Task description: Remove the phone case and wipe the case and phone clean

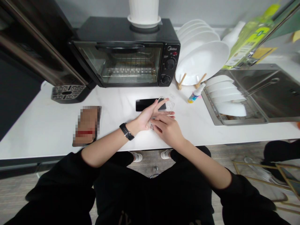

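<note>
Your left hand [150, 114] comes in from the left with its fingers stretched out nearly flat. They lie across the clear case [169, 105] where it overlaps the right end of the phone [145, 105]. That grip is spread, pressing down rather than pinching.

Your right hand [167, 128] sits just nearer you and to the right, touching the left hand. Its fingers are bent onto the near edge of the case. You cannot tell from here whether they pinch that edge or only rest on it, because the knuckles hide the tips.

The phone lies flat on the desk [42, 125] with its long axis running left to right, parallel to the front edge. Most of it is bare to the left of your left fingertips, so it lies up and left of both hands, and the left hand is nearer.

The case shows only at its far right corner, beyond your fingers. The rest is under your hands, so its axis is unclear.

A small bottle [196, 93] stands to the right, apart from the case. The oven [126, 59] is behind the phone.
</note>
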### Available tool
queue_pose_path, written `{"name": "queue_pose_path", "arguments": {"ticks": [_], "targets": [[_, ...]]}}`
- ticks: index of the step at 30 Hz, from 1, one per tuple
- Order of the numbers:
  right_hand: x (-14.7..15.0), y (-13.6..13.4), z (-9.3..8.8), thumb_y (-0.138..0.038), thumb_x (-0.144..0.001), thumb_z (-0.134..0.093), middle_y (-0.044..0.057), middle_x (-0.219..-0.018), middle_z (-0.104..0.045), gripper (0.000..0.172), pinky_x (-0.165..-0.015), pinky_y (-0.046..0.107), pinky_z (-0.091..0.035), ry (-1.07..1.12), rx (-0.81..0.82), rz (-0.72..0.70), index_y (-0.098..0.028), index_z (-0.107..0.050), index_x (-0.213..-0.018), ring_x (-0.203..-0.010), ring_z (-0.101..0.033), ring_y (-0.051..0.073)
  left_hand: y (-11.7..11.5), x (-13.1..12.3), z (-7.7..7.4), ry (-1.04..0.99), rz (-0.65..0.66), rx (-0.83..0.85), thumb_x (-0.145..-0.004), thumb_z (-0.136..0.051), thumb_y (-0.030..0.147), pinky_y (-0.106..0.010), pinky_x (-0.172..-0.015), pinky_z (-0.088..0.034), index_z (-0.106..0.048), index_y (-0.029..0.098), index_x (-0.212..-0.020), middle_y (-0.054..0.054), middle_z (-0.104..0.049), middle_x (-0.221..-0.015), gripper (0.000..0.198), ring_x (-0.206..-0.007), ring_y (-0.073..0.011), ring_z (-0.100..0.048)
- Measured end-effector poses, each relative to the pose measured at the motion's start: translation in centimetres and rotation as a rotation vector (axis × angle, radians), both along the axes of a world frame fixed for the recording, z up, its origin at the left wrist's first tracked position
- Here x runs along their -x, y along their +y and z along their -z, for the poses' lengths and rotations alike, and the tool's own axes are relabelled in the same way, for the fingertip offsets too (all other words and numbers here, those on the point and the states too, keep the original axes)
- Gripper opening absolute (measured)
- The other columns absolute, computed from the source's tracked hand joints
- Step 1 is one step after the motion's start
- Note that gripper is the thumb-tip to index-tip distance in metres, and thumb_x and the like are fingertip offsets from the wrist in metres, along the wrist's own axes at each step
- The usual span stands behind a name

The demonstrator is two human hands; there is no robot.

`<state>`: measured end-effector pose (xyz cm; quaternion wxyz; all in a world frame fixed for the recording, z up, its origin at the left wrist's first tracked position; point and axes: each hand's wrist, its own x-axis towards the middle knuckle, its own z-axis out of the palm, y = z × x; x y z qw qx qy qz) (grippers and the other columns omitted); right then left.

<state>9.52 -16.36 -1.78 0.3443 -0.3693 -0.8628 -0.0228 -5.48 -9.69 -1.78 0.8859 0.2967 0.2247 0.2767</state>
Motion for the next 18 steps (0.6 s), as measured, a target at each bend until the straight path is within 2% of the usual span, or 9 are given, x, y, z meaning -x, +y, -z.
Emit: {"name": "queue_pose_path", "arguments": {"ticks": [2, 4, 10, 15, 18], "targets": [[0.0, -1.2, -0.1, -0.016, -0.108, -0.056, 0.005, -0.091, -0.077, 0.024, -0.071, 0.029, -0.055, -0.027, -0.040, -0.061, -0.015, -0.079, -0.103, -0.077, -0.068, 0.015, -0.2, -0.2, 0.0, 0.026, -0.008, -0.051, -0.110, -0.034, 0.070, -0.043, -0.097, -0.057, -0.017, 0.036, -0.177, -0.016, -0.077, -0.121, 0.078, -0.112, -0.0298, -0.076], [-0.2, -2.0, -0.3, -0.016, -0.109, -0.055, 0.004, -0.091, -0.077, 0.025, -0.069, 0.029, -0.054, -0.091, -0.074, -0.063, -0.015, -0.078, -0.104, -0.077, -0.067, 0.015, -0.4, -0.3, 0.0, 0.048, -0.013, -0.072, -0.108, -0.039, 0.072, -0.044, -0.099, -0.056, -0.020, 0.038, -0.177, -0.016, -0.076, -0.122, 0.079, -0.118, -0.0308, -0.074], [-1.7, -2.7, -1.0, -0.013, -0.108, -0.054, 0.005, -0.091, -0.077, 0.024, -0.064, 0.032, -0.053, -0.239, -0.092, -0.038, -0.015, -0.077, -0.101, -0.078, -0.068, 0.017, -0.5, -0.3, -0.5, 0.071, -0.006, -0.056, -0.108, -0.038, 0.073, -0.037, -0.087, -0.060, -0.021, 0.041, -0.176, -0.016, -0.074, -0.127, 0.077, -0.121, -0.0316, -0.073], [-2.5, -2.6, -1.5, -0.010, -0.101, -0.064, 0.006, -0.098, -0.079, 0.016, -0.065, 0.034, -0.050, -0.318, 0.002, 0.074, -0.016, -0.078, -0.101, -0.090, -0.072, 0.022, -0.2, -0.2, -0.4, 0.052, 0.002, -0.034, -0.108, -0.034, 0.072, -0.030, -0.071, -0.058, -0.020, 0.042, -0.176, -0.017, -0.072, -0.127, 0.075, -0.113, -0.0306, -0.076], [-2.6, -2.1, -2.1, -0.009, -0.099, -0.065, 0.007, -0.099, -0.079, 0.016, -0.063, 0.034, -0.045, -0.341, 0.074, 0.177, -0.017, -0.079, -0.098, -0.091, -0.070, 0.022, -0.1, -0.2, -0.4, 0.027, -0.003, -0.005, -0.110, -0.029, 0.069, -0.030, -0.068, -0.057, -0.021, 0.040, -0.176, -0.016, -0.074, -0.118, 0.072, -0.094, -0.0251, -0.075]]}}
